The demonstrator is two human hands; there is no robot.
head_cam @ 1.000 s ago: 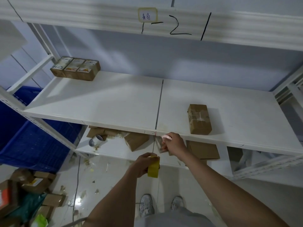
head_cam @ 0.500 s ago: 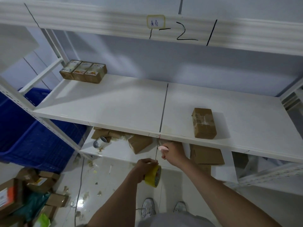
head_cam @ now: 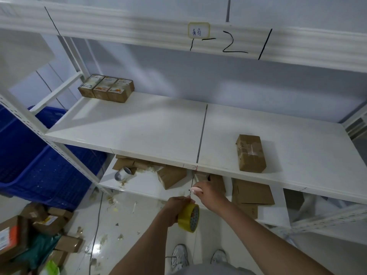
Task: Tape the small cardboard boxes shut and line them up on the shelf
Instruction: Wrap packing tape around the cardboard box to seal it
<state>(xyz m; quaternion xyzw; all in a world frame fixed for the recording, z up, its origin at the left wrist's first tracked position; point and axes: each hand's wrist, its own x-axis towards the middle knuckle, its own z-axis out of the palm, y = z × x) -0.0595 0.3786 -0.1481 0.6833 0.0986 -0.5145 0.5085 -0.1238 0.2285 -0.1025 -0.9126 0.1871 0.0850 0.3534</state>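
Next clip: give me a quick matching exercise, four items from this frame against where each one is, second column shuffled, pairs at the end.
Things:
1. yellow tape roll
2. three labelled boxes
3. lone brown box
4. blue crate

Places:
A. back left corner of the middle shelf
B. on the floor, left of the shelving
C. held in the left hand
D. right half of the middle shelf, near its front edge

Pairs: 1-C, 2-A, 3-D, 4-B

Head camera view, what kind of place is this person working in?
Probably a stockroom or small parcel-packing area. White metal shelving carries a handwritten location label, taped cardboard boxes sit lined up on the shelf, and the left hand holds a yellow tape roll. Loose boxes and scraps litter the floor.
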